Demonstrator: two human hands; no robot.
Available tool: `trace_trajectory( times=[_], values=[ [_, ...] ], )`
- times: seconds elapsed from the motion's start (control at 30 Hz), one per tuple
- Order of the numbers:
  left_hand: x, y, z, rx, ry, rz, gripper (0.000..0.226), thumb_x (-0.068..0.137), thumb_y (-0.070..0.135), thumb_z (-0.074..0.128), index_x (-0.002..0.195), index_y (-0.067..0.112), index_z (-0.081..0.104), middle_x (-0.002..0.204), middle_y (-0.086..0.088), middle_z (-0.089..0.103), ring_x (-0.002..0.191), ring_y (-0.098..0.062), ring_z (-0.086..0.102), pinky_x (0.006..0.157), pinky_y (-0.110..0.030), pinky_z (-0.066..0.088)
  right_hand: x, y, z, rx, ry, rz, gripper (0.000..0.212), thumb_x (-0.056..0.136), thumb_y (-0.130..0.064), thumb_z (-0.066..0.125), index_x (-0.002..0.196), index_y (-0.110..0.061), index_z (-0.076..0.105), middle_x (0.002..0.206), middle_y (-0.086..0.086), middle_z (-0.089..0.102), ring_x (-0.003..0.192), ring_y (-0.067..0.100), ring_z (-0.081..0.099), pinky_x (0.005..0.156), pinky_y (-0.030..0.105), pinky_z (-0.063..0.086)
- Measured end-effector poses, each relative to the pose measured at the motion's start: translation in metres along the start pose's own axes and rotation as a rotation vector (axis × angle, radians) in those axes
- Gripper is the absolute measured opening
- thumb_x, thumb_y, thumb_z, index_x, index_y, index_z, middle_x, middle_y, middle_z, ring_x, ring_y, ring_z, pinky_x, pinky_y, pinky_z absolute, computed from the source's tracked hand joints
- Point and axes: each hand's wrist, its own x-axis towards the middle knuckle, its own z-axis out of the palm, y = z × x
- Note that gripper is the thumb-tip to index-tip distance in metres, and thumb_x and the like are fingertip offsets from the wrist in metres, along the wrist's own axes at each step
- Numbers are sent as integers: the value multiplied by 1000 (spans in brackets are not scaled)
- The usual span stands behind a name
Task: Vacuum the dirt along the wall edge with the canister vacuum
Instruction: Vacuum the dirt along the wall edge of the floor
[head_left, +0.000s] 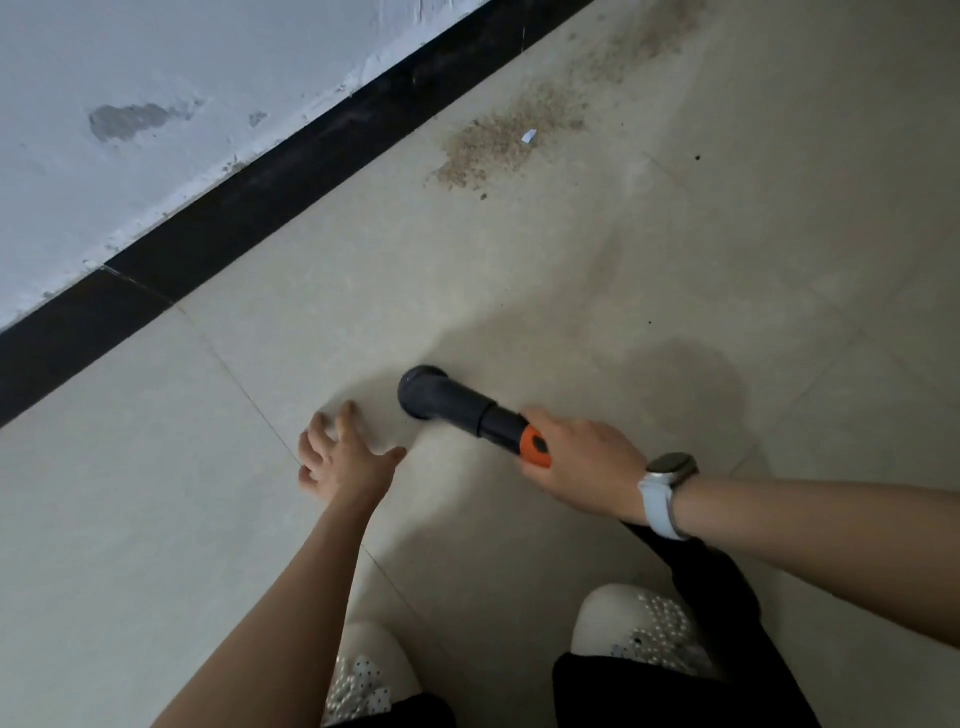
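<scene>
Head view, looking down at the floor (363, 291), pale beige tiles with thin grout lines.

Right hand (582, 462): fingers wrapped around the vacuum nozzle (457, 408) at its orange collar (536, 446). Wrist carries a watch (667, 488) on a light band. The nozzle is dark grey, with an elbow-shaped round head pointing down toward the tile; whether the mouth actually touches the floor cannot be told. A black hose (711, 582) runs back from under the right wrist toward the person's legs.

Left hand (343, 457): released, fingers spread, holding nothing, just left of the nozzle head and apart from it. Contact with the tile cannot be told.

Dirt (498, 140): a brownish granular patch lying on the floor near the black baseboard (249, 208), well ahead of the nozzle, thinning out in a trail toward the upper right. A small white scrap (529, 136) sits in the patch.

Wall (156, 93): pale, with chipped paint and a grey bare spot, and a ragged paint edge above the baseboard.

Lower frame: two light shoes (639, 629) with beaded tops, and dark trouser legs.
</scene>
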Motion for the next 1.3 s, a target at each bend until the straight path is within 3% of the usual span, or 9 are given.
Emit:
trace_trajectory(
  times=[0.17, 0.33, 0.5, 0.7, 0.87, 1.1, 1.2, 1.3],
  values=[
    [1, 4, 2, -31, -9, -10, 81, 77, 34, 73, 143, 31, 27, 153, -4, 9, 143, -23, 1, 114, -44, 11, 25, 45, -40, 44, 225, 220, 37, 88, -37, 55, 118, -16, 47, 98, 16, 64, 83, 39, 60, 66, 37, 42],
    [0, 11, 4, -43, -36, -15, 81, 78, 32, 73, 143, 32, 26, 153, -6, 6, 142, -24, -2, 113, -46, 11, 47, 47, -57, 118, 317, 360, 31, 90, -32, 52, 113, -13, 45, 83, 8, 55, 67, 29, 50, 60, 31, 35],
    [3, 2, -6, 19, -33, 9, 76, 78, 35, 74, 141, 41, 31, 152, -2, 15, 138, -26, 10, 105, -47, 22, 40, -7, -19, 67, 134, 113, 24, 88, -32, 50, 106, -17, 45, 90, 13, 62, 80, 38, 58, 61, 33, 35],
    [13, -34, -24, -109, 121, 46, 44, 89, 17, 61, 133, 23, 52, 141, -7, 38, 128, -32, 30, 101, -47, 29, 1, -20, 10, -26, -28, -136, 30, 89, -34, 50, 113, -18, 42, 88, 7, 62, 64, 28, 47, 55, 31, 33],
    [13, -45, -26, -44, 120, 38, 46, 89, 23, 62, 134, 23, 50, 144, -4, 35, 131, -31, 28, 103, -45, 29, -14, -13, 15, -29, -105, -178, 32, 87, -36, 52, 115, -22, 43, 85, 1, 59, 63, 25, 49, 54, 30, 34],
    [12, -30, -18, -18, 92, 77, 49, 89, 28, 62, 136, 26, 47, 149, -3, 28, 136, -29, 20, 107, -48, 24, -14, 1, -1, -81, 19, -86, 37, 89, -36, 51, 122, -21, 43, 94, 6, 64, 69, 29, 52, 57, 31, 37],
    [14, -26, -18, -29, 114, 101, 44, 91, 24, 58, 134, 26, 50, 149, -2, 30, 138, -28, 18, 108, -47, 23, -26, -11, 9, -84, -83, -190, 38, 90, -37, 51, 122, -21, 41, 99, 10, 64, 77, 33, 58, 58, 31, 35],
    [15, -18, -19, -83, 121, 87, 38, 92, 23, 53, 130, 27, 55, 148, -2, 31, 137, -27, 19, 107, -47, 24, -36, -24, 20, -82, -172, -263, 39, 90, -35, 53, 124, -20, 40, 98, 9, 62, 66, 26, 46, 53, 30, 28]
  ],
)
